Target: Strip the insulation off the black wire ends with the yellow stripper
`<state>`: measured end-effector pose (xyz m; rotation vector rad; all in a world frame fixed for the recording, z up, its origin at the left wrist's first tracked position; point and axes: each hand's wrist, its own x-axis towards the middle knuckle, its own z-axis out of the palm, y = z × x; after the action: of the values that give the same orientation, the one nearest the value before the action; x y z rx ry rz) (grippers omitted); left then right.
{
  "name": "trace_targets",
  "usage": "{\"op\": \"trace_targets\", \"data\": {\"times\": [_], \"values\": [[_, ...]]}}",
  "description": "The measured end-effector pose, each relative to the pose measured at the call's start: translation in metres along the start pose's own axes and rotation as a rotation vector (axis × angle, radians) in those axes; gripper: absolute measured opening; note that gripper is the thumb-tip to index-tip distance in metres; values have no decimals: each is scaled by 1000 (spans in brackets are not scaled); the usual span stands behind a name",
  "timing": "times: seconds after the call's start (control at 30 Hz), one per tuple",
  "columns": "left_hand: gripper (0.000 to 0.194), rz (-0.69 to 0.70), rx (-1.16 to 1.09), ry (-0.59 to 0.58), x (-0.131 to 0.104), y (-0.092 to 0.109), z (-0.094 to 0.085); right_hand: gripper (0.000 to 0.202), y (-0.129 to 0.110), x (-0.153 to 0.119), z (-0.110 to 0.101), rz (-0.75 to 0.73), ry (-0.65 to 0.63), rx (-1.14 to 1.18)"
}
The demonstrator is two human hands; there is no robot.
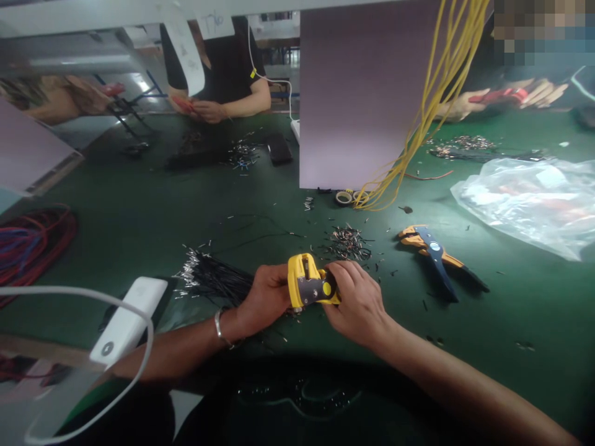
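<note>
My right hand (pixel 356 300) is wrapped round the handles of a yellow and grey wire stripper (pixel 312 286), held above the green table. My left hand (pixel 264 297), with a metal bracelet on the wrist, is closed at the stripper's jaw end. Its fingertips are partly behind the tool, and what they pinch is hidden. A bundle of black wires (pixel 218 275) with bright tips lies beside and partly under my left hand. Just beyond the tool is a pile of short black and copper scraps (pixel 348 243).
A blue and orange wire stripper (pixel 434 251) lies to the right, near a clear plastic bag (pixel 530 198). Yellow wires (pixel 418 136) hang beside an upright panel (pixel 362 93). A white power bank (pixel 130 319) with a cable sits left. Co-workers' hands (pixel 211 111) hold red tools across the table.
</note>
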<state>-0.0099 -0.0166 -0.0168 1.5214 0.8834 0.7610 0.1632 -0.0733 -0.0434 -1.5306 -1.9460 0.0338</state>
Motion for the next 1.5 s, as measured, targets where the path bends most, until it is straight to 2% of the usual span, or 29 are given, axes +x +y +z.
{"op": "trace_targets", "data": {"times": [0.23,0.73,0.9,1.13,1.5], "values": [[13,54,14,-22,2,2,0,32,3,-2,2,-5,-7,-7],[10,-9,23,-43,1,-4,-1,22,5,-7,5,-9,-18,-64],[11,19,45,-33,3,-1,0,20,5,-7,4,-2,-16,-64],[9,-34,22,-40,2,2,1,16,5,-9,6,4,-36,-88],[11,-22,22,-56,4,6,1,6,11,-11,11,-17,-45,-113]]}}
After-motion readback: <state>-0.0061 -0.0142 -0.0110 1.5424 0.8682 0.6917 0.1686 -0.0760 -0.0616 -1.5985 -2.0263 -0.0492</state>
